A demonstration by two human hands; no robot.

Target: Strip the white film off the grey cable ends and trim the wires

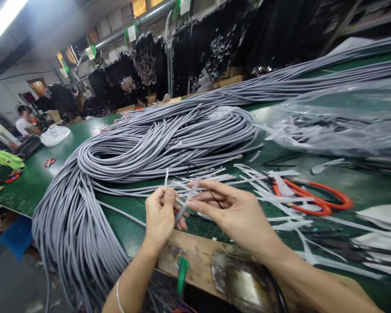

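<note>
Near the table's front edge, my left hand (161, 213) is closed around the end part of a grey cable (181, 214). A thin white strip sticks up above its thumb. My right hand (234, 211) pinches whitish material (194, 188) at the cable's end between thumb and forefinger, and the two hands almost meet there. Behind them a large looped bundle of grey cables (169, 143) lies on the green table (70, 171), with many cables hanging over the front edge at the left. White strips (289, 200) are scattered to the right of my right hand.
Orange-handled scissors (339, 204) lie at the right, by a clear plastic bag (345, 126). Below my hands are a wooden board (172, 252) and a dark, stained device (244, 282). Small red-handled scissors (50, 162) lie at the left. A person (24, 121) is far back left.
</note>
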